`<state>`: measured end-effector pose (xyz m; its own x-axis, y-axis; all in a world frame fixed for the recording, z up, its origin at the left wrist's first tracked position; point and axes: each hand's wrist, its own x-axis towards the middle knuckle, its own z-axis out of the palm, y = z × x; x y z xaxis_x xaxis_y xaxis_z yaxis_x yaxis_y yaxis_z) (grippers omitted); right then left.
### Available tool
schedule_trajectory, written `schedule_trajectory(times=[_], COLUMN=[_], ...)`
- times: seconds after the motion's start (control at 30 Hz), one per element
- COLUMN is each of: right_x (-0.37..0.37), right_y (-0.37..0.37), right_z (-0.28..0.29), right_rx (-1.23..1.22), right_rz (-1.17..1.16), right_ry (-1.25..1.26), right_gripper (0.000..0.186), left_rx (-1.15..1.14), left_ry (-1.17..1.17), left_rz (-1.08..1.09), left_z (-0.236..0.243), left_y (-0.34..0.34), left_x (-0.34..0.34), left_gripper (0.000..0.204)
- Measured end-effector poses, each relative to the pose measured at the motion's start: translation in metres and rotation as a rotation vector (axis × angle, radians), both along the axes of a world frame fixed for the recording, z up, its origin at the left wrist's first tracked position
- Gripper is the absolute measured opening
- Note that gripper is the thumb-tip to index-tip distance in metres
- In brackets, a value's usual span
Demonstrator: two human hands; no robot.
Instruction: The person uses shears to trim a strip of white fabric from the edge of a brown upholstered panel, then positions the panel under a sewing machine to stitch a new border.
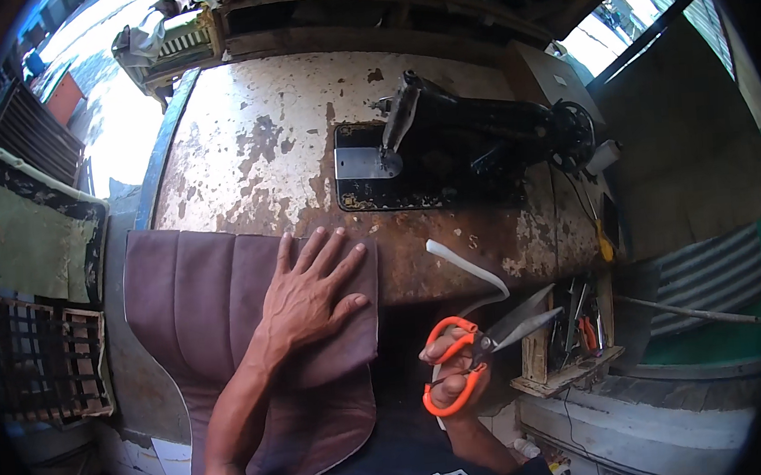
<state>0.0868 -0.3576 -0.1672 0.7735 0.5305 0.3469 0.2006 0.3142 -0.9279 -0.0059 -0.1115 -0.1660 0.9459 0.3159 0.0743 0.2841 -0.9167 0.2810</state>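
Observation:
A maroon stitched upholstery piece (201,290) lies over the near left edge of the worn table and drapes down towards me. My left hand (310,297) rests flat on its upper right part, fingers spread. Off the table's front edge, my right hand (450,378) grips a pair of scissors (481,344) by the orange handles. The scissor blades point right and stand apart, with no material visible between them. A narrow white strip (466,265) lies on the table's edge and curves down near the scissors; a pale length also shows beside my right hand, though its link to the strip is hidden.
A black sewing machine (480,142) stands on the peeling table (233,142). At the table's right, a wooden rack (535,359) holds several tools, with a yellow-handled tool (606,244) hanging above. Slatted crates (49,358) sit to the left.

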Motion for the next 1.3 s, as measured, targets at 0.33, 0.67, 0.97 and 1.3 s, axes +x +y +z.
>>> schedule_trajectory(times=[0.33, 0.67, 0.97, 1.3], right_x=[0.185, 0.081, 0.103, 0.356], right_y=[-0.223, -0.052, -0.089, -0.414], right_z=[-0.035, 0.054, 0.174, 0.513], right_rx=[-1.071, -0.256, -0.234, 0.276], right_rz=[-1.109, 0.540, -0.555, -1.186], right_ry=[-0.023, -0.358, -0.372, -0.323], right_gripper=[0.040, 0.114, 0.051, 0.054], left_rx=[-0.158, 0.232, 0.572, 0.042], left_ry=[-0.302, -0.961, -1.146, -0.893], left_rz=[0.101, -0.156, -0.447, -0.302], left_z=[0.030, 0.226, 0.315, 0.225], left_y=[0.007, -0.053, -0.082, -0.085], left_x=[0.018, 0.032, 0.127, 0.135], left_gripper=[0.032, 0.034, 0.062, 0.056])
